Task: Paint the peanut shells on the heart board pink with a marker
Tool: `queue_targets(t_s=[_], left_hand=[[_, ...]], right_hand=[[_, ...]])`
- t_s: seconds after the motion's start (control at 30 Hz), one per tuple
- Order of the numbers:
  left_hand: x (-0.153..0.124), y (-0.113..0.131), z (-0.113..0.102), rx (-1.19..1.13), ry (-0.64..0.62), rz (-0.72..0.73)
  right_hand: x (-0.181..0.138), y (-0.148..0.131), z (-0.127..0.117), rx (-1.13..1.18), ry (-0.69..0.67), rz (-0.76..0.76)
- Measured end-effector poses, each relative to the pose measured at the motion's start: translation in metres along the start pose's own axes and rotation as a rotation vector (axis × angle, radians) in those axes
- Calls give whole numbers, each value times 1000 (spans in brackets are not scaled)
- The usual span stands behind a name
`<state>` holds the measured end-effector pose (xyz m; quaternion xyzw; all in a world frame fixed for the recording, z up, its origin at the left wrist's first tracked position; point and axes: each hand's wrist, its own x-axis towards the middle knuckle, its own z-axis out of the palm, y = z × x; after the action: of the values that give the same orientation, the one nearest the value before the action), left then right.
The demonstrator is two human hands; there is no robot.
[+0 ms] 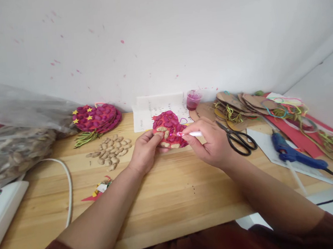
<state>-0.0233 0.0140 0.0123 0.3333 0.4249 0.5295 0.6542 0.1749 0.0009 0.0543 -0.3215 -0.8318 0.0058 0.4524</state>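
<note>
My left hand (145,149) grips the left edge of a red craft disc (169,126) covered with peanuts, thumb on top. Most peanuts on it are painted magenta; a few along the lower left (161,129) still show bare tan shell. My right hand (210,141) is closed on a white-handled paintbrush (195,134), its pink-stained end against the right part of the disc. Behind the disc stands a clear cup of magenta paint (193,101), on a sheet of paper with writing (142,117). Loose unpainted peanuts (111,149) lie left of my left hand.
Finished magenta discs with yellow stars (97,118) are stacked at back left, beside a plastic bag of peanuts (14,150). Black scissors (239,140), cardboard discs (232,103) and a blue glue gun (299,156) with its cord lie right. Scraps (100,188) lie near my left forearm.
</note>
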Motion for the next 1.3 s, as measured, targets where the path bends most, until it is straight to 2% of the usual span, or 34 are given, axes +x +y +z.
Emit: queue_targets(t_s=[0.3, 0.9, 1.07, 1.3], left_hand=[[0, 1, 1, 12, -5, 6], [2, -1, -3, -1, 1, -5], [2, -1, -3, 8, -10, -10], [3, -3, -5, 8, -15, -4]], right_hand=[[-2, 2, 2, -24, -48, -21], [1, 9, -12, 19, 58, 179], [1, 9, -12, 49, 35, 156], [-1, 15, -11, 109, 63, 225]])
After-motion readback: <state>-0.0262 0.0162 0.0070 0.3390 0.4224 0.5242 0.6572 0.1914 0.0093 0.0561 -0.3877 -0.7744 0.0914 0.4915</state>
